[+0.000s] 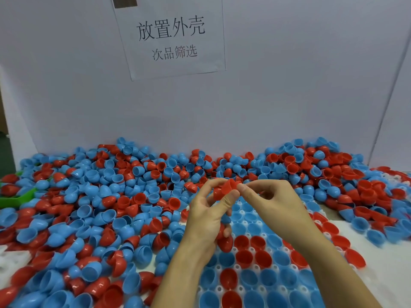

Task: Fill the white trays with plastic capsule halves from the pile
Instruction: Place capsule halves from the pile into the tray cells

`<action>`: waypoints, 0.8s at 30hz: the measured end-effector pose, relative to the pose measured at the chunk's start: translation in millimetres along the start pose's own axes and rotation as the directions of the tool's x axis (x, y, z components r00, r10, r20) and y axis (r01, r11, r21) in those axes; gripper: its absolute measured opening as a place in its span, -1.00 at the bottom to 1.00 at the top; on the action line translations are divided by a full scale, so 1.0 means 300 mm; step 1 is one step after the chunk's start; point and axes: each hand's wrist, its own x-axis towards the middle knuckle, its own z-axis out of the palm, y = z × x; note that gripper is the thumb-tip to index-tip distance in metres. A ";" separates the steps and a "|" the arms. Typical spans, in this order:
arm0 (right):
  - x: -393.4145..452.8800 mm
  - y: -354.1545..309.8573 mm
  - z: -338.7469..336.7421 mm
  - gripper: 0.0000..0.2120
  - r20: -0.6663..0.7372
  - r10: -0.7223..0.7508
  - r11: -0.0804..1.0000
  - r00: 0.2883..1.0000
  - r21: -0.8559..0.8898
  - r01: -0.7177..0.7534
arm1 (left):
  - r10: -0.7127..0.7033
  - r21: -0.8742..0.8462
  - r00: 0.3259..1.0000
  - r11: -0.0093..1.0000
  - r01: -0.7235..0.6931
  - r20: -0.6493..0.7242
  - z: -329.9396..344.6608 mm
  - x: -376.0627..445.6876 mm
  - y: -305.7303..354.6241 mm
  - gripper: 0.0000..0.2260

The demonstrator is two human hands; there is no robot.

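- Heaped pile of red and blue plastic capsule halves (106, 196) covers the tabletop from the left edge to the back wall and round to the right; far too many to count, many with the open side up.
- White moulded plastic tray with round sockets (251, 250) lies front right under both forearms; most visible sockets hold a half, open side up, more blue than red, roughly ten red ones visible; exact totals hidden by the arms.
- Second white tray (13, 258) pokes out at the left edge, mostly buried under the pile.
- Green plastic bin (20, 197) at far left, partly covered by halves.
- White paper sign with black printed characters (171, 38) is stuck on the grey back wall.
- Left hand (209, 221), palm turned inward, fingers curled round a few red halves; thumb and forefinger raised onto the small red capsule half (226, 188).
- Right hand (266, 196) reaches in from the right, thumb and forefinger pinching the same red half; other fingers loosely bent.
- Both hands meet above the tray's far end.
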 end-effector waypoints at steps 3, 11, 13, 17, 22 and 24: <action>0.000 0.004 -0.014 -0.87 0.049 0.059 0.996 0.997 0.070 -0.062 | 0.009 0.030 0.999 0.999 -0.010 0.032 0.003 -0.004 -0.001 -0.62; -0.002 0.010 -0.029 -0.89 0.062 0.135 0.975 0.989 0.170 -0.144 | 0.021 0.140 0.990 0.989 -0.041 0.142 0.007 -0.003 -0.016 -0.65; 0.001 0.015 -0.029 -0.88 0.050 0.140 0.973 0.989 0.178 -0.147 | 0.028 0.145 0.987 0.988 -0.052 0.158 0.009 -0.004 -0.015 -0.64; 0.005 0.022 -0.042 -0.91 0.037 0.159 0.973 0.987 0.162 -0.163 | -0.001 0.081 0.991 0.997 -0.010 0.133 0.016 -0.004 -0.010 -0.65; -0.002 -0.009 -0.126 -0.89 -0.020 0.134 0.987 0.991 0.089 -0.131 | -0.027 0.042 0.998 0.999 0.024 0.056 0.004 0.001 -0.010 -0.71; -0.006 -0.018 -0.180 -0.88 -0.040 0.113 0.994 0.993 0.011 -0.113 | -0.029 0.028 0.999 0.999 0.028 0.039 -0.001 0.003 -0.012 -0.75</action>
